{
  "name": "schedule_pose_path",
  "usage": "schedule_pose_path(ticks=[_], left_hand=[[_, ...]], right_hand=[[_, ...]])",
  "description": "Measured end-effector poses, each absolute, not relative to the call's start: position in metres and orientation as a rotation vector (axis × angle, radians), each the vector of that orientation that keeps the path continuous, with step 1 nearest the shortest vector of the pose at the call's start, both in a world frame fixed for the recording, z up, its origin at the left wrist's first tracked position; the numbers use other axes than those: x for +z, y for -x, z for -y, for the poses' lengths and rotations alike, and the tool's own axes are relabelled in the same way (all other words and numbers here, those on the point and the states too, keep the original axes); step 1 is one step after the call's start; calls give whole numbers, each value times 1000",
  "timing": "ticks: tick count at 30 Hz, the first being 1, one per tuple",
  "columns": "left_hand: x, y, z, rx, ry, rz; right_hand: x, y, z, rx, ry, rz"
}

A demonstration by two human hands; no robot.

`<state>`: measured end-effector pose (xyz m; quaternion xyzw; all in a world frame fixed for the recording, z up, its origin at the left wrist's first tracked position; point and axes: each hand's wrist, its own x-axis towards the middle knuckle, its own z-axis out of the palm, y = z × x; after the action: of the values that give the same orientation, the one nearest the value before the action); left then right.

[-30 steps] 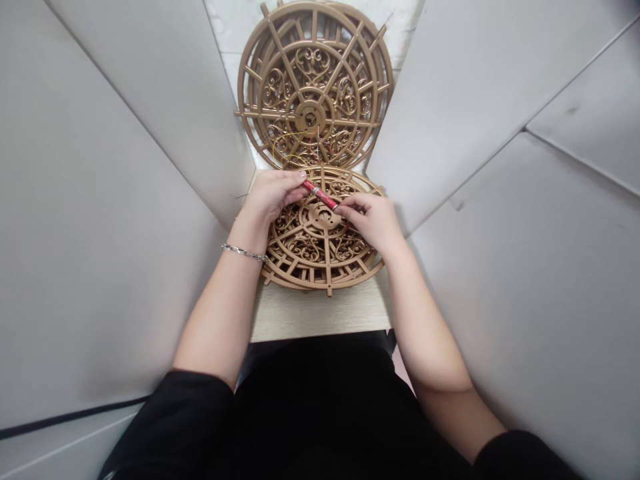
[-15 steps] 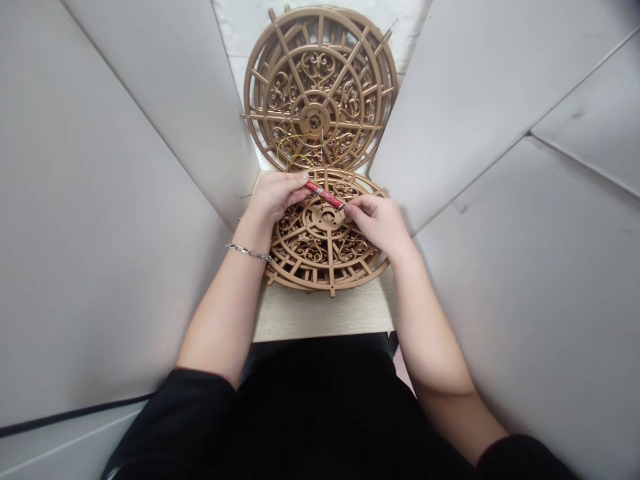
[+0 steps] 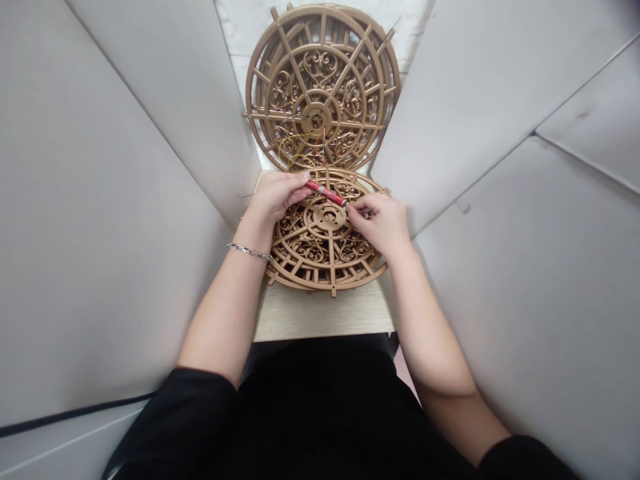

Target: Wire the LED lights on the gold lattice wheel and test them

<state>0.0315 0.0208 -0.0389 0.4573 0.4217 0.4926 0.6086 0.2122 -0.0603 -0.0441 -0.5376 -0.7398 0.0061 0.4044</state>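
Observation:
My left hand (image 3: 283, 195) is closed round the upper left end of a slim red pen-shaped stick (image 3: 327, 193) with a pale band and a dark tip. The stick slants down to the right, over the upper of the gold openwork discs (image 3: 331, 267) stacked on the table. Right at the dark tip, the thumb and forefinger of my right hand (image 3: 379, 220) are pinched together. Whatever is between those fingers is too small to make out. Scrollwork, spokes and a round hub (image 3: 327, 217) make up the disc below my hands.
Behind, a second stack of gold discs (image 3: 320, 33) stands against a white surface. Thin yellow wires (image 3: 289, 148) and orange ones trail from its hub. Pale grey panels (image 3: 165, 133) rise close on both sides. The light wooden tabletop (image 3: 320, 317) shows at the front.
My right hand has shifted slightly right and down, its fingers a little more curled at the stick's tip. The left hand keeps its hold; the whole view has moved slightly.

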Motion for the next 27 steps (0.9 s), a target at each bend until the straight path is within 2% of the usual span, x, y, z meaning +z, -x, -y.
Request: schedule_pose_path(ticks=[27], left_hand=[[-39,-32,-21,1137,-1062,-955]], right_hand=[[-42,-211,61,86,1349,1898]])
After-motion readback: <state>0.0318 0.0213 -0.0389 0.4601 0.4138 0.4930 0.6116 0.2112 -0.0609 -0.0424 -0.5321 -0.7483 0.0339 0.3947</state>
